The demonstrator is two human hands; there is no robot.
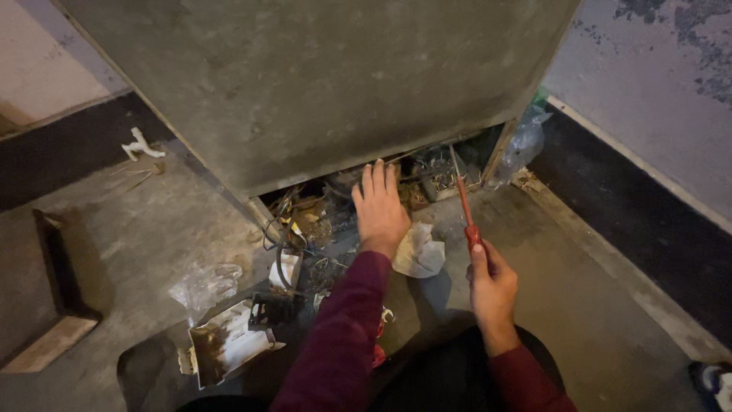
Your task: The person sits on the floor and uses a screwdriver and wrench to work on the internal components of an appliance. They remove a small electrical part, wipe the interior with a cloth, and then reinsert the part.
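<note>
Gripped in the right hand (492, 284) is a red-handled screwdriver (467, 216), the fingers closed around the lower handle and the thin shaft pointing up and away toward the gap beneath a large grey metal cabinet (305, 84). Its tip lies at the edge of that gap, near a small tray of what appear to be screws or metal scraps (446, 179); the dim light does not allow contact to be judged. Left hand (379, 207): palm down, fingers extended and slightly spread, holding nothing, the fingertips reaching into the dark opening under the cabinet's lower edge. Both forearms wear maroon sleeves (343, 328).

Just right of the left wrist, between the two hands, a crumpled white paper (418, 252) rests on the concrete floor (579, 290). Left of the left hand, a tangle of dark wires (290, 229) spills out of the opening among debris. Nearer the camera lie an opened, dirty cardboard box (225, 343) and a clear plastic bag (204, 284). A second clear plastic bag (524, 141) sits at the cabinet's right corner. A small white plastic fitting (141, 146) lies well apart at upper left.
</note>
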